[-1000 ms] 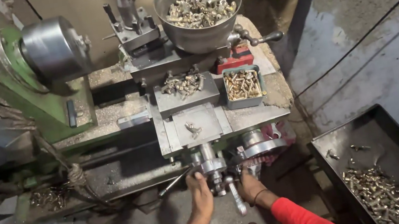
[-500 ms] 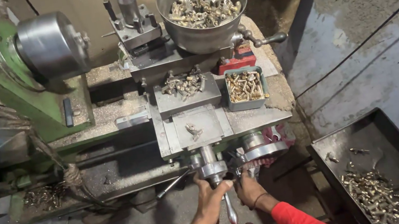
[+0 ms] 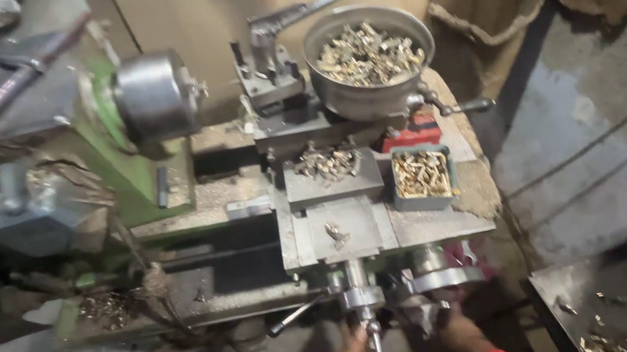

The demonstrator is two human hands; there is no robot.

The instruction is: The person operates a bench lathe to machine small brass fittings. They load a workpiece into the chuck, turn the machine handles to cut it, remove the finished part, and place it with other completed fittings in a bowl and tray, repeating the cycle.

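Both arms reach forward from the bottom edge of the view, close together, forearms angled up and slightly inward; the left hand (image 3: 354, 341) is raised highest, fingers curled forward at the tip of a bare forearm that rises from the lower middle; whether its fingers are closed tight cannot be told, the picture is blurred there; the right hand (image 3: 454, 330) sits just beside it to the right, knuckles up, fingers bent forward and partly hidden; its grip is likewise unclear; the right wrist ends in a red sleeve cuff at the bottom edge; both hands are level with each other, near but not touching
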